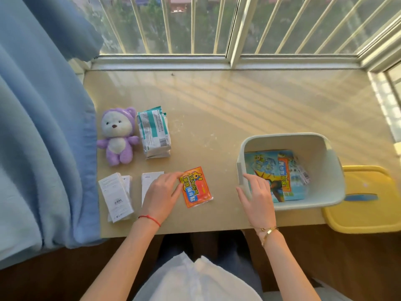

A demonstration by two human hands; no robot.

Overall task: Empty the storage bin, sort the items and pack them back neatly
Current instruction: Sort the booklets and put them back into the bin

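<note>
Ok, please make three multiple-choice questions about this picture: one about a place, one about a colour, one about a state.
1. Where does the plush bear lie?
A. Inside the storage bin
B. On the table, left of the wipes pack
C. On the yellow lid

2. What colour is the lid beside the storage bin?
A. Red
B. Green
C. Yellow

3. What is the state of the storage bin?
A. Completely empty
B. Some flat packets remain inside
C. Closed with its lid

Answers:
1 B: the bear lies on the table next to the wipes pack.
2 C: the lid is plainly yellow.
3 B: blue packets are visible inside the open bin.
</note>
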